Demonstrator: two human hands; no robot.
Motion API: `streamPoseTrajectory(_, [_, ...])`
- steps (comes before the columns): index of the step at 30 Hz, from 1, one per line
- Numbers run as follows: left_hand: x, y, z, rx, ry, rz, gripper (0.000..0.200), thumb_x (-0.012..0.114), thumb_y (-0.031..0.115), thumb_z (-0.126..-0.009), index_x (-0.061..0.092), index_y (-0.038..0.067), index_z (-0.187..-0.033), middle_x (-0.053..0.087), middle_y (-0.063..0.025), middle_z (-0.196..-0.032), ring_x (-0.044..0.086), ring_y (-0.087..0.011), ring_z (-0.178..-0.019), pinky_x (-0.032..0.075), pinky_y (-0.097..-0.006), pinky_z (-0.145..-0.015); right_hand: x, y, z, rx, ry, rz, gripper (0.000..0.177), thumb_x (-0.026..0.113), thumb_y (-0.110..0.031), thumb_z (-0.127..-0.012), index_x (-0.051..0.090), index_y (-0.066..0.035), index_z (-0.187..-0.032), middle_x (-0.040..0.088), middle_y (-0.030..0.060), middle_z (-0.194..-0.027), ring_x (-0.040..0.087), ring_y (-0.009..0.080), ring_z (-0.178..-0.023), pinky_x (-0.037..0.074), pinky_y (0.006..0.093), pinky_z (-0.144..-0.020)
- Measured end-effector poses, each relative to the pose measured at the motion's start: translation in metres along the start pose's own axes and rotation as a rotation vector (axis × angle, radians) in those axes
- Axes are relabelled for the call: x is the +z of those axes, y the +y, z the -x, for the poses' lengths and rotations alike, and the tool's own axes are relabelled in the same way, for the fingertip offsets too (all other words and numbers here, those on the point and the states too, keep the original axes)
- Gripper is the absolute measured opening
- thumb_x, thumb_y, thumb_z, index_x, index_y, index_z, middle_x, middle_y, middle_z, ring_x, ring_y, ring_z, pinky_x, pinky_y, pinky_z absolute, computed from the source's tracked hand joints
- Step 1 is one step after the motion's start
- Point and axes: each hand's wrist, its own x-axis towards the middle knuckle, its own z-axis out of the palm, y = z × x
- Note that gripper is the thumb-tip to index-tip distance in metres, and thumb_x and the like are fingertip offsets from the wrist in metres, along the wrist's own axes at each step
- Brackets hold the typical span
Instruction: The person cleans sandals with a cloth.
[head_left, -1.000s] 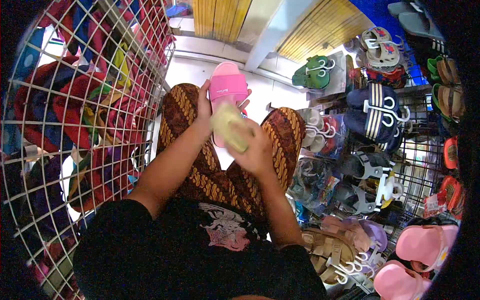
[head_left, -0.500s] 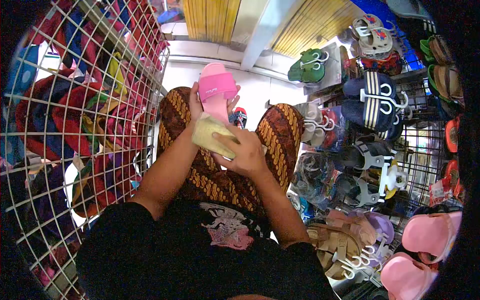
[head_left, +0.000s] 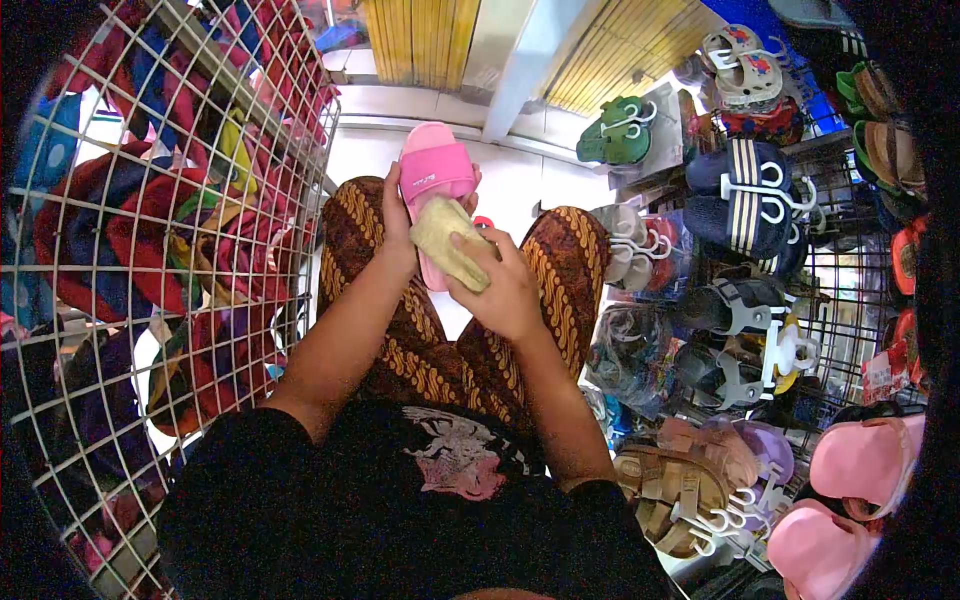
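Observation:
A pink slide sandal point(head_left: 437, 172) with a brighter pink strap is held out over my knees, toe end pointing away from me. My left hand point(head_left: 396, 222) grips it from beneath and along its left side, with fingertips showing past its right edge. In my right hand point(head_left: 508, 290) is a pale yellow cloth point(head_left: 446, 243), pressed on the sandal's footbed just below the strap. The cloth covers the middle of the sandal; part of the heel shows under it.
On my left stands a white wire grid point(head_left: 150, 265) with colourful fabric items behind it. Racks on my right carry navy striped slides point(head_left: 742, 195), green sandals point(head_left: 617, 130), brown sandals point(head_left: 670, 485) and pink clogs point(head_left: 862, 458). My knees in patterned trousers point(head_left: 565, 265) flank the work.
My right hand has moved the cloth up and right along the footbed, closer to the strap, and turned it more lengthwise. The heel end now shows below it. My left hand keeps its hold.

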Motion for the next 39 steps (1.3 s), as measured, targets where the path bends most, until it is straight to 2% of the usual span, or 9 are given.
streamPoseTrajectory(2, [-0.013,0.006,-0.005,-0.044,-0.186,-0.069,0.088,0.045,0.068,-0.084,0.042,-0.005,-0.133,0.057,-0.0244,-0.119,0.06,-0.0332,-0.106,0.053,-0.0414,-0.091,0.0,0.003,0.001,-0.027,-0.006,0.0,0.052,0.079,-0.023,-0.069,0.066,-0.018,-0.12,0.058,0.0135,-0.111,0.063,0.0324,-0.094,0.053,0.0404,-0.081])
streamPoseTrajectory(5, [-0.007,0.004,-0.001,-0.07,-0.132,-0.005,0.088,0.041,0.07,-0.085,0.043,-0.005,-0.131,0.059,-0.0242,-0.114,0.062,-0.0328,-0.101,0.054,-0.0427,-0.087,-0.002,0.001,0.001,0.052,-0.034,-0.021,0.051,0.079,-0.023,-0.07,0.066,-0.018,-0.12,0.057,0.0142,-0.112,0.064,0.0326,-0.094,0.053,0.0408,-0.081])
streamPoseTrajectory(8, [0.016,-0.007,0.002,0.096,0.176,-0.048,0.088,0.039,0.07,-0.085,0.043,-0.004,-0.132,0.059,-0.0231,-0.115,0.063,-0.0321,-0.1,0.055,-0.0439,-0.085,-0.002,0.0,0.0,0.147,0.014,-0.059,0.05,0.079,-0.023,-0.072,0.066,-0.018,-0.12,0.058,0.0144,-0.112,0.064,0.0324,-0.094,0.053,0.0414,-0.081])
streamPoseTrajectory(11, [0.009,-0.004,0.004,0.06,0.046,-0.265,0.086,0.039,0.07,-0.085,0.044,-0.002,-0.133,0.06,-0.0215,-0.116,0.062,-0.032,-0.101,0.053,-0.045,-0.088,-0.001,-0.001,0.0,0.102,0.041,0.011,0.051,0.078,-0.023,-0.073,0.066,-0.014,-0.122,0.057,0.0164,-0.113,0.064,0.0329,-0.096,0.053,0.0417,-0.082])
streamPoseTrajectory(14, [0.015,-0.014,0.006,0.029,0.041,-0.301,0.086,0.038,0.07,-0.085,0.043,0.0,-0.134,0.06,-0.0207,-0.117,0.062,-0.0325,-0.102,0.053,-0.0456,-0.089,0.002,-0.002,0.0,0.096,0.073,0.077,0.052,0.077,-0.023,-0.074,0.064,-0.013,-0.123,0.055,0.0187,-0.114,0.062,0.0346,-0.099,0.052,0.0421,-0.084])
streamPoseTrajectory(27, [0.019,-0.017,0.005,0.04,-0.05,-0.218,0.087,0.033,0.073,-0.084,0.043,0.004,-0.136,0.058,-0.0187,-0.121,0.061,-0.0335,-0.105,0.052,-0.0472,-0.09,0.009,-0.003,0.002,0.126,0.112,0.045,0.052,0.074,-0.022,-0.075,0.063,-0.013,-0.125,0.054,0.0202,-0.113,0.06,0.036,-0.1,0.051,0.0424,-0.085])
streamPoseTrajectory(30, [0.032,-0.018,0.009,0.092,0.055,-0.176,0.089,0.032,0.074,-0.084,0.042,0.003,-0.136,0.057,-0.019,-0.12,0.061,-0.0339,-0.105,0.052,-0.0476,-0.091,0.002,-0.002,0.001,0.055,0.097,0.093,0.052,0.074,-0.021,-0.074,0.064,-0.014,-0.124,0.054,0.0195,-0.112,0.06,0.0354,-0.1,0.051,0.0418,-0.085])
streamPoseTrajectory(36, [0.028,-0.013,0.01,0.027,-0.089,-0.215,0.091,0.031,0.075,-0.084,0.041,0.0,-0.137,0.057,-0.0203,-0.121,0.06,-0.0341,-0.108,0.05,-0.0491,-0.093,0.009,-0.003,0.002,0.038,0.174,0.179,0.052,0.075,-0.026,-0.073,0.065,-0.015,-0.123,0.055,0.018,-0.112,0.059,0.0344,-0.095,0.05,0.0432,-0.081])
streamPoseTrajectory(39, [0.026,-0.012,0.009,-0.003,-0.066,-0.253,0.092,0.031,0.074,-0.085,0.04,0.0,-0.138,0.057,-0.021,-0.123,0.06,-0.0345,-0.109,0.049,-0.0492,-0.094,0.002,-0.006,0.0,-0.029,0.181,0.316,0.051,0.075,-0.027,-0.074,0.065,-0.016,-0.123,0.055,0.0178,-0.112,0.057,0.0348,-0.096,0.048,0.0446,-0.081])
